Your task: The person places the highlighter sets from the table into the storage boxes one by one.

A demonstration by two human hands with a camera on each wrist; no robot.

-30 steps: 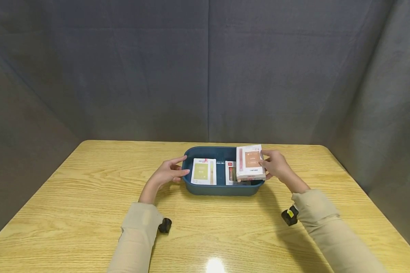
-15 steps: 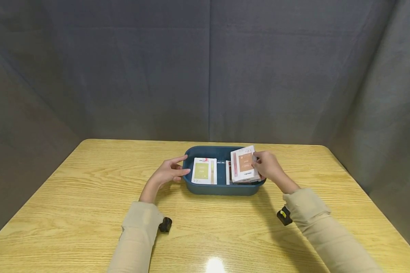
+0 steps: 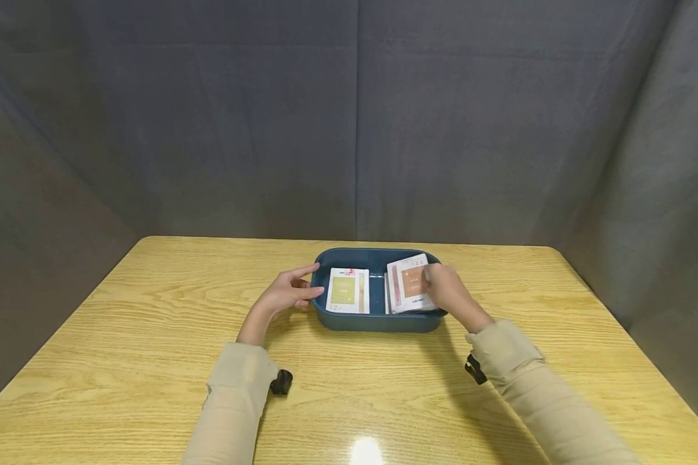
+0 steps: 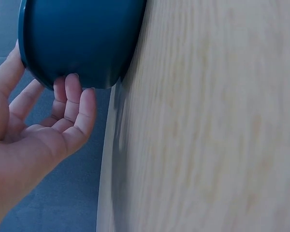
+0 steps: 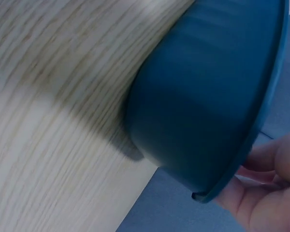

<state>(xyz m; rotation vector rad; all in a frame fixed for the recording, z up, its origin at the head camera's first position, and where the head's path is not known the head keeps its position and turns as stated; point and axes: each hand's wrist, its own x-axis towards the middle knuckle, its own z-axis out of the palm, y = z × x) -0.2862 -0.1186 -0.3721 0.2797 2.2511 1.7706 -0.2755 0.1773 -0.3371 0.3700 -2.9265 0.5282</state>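
Note:
A dark teal oblong plastic bin [image 3: 378, 323] stands on the table. At its left end my left hand [image 3: 287, 290] grips the rim; in the left wrist view its fingers [image 4: 73, 94] curl against the outer wall. A small white cardboard box with an orange panel [image 3: 407, 284] is tilted in the bin's right half. My right hand [image 3: 448, 287] pinches that box by its right edge, and its fingertips are partly hidden. Under it, the edge of another white box [image 3: 387, 300] peeks out. A white box with a yellow-green panel [image 3: 348, 290] lies in the left half.
The wood-grain table [image 3: 349, 387] extends around the bin on every side. A dark grey curtain [image 3: 238, 129] hangs behind and at both sides. Black wrist cameras hang below both beige sleeves [image 3: 232, 381].
My right hand has moved left and down with the orange-panelled box, turning it and lowering it into the bin over the box beneath. My left hand stays at the rim.

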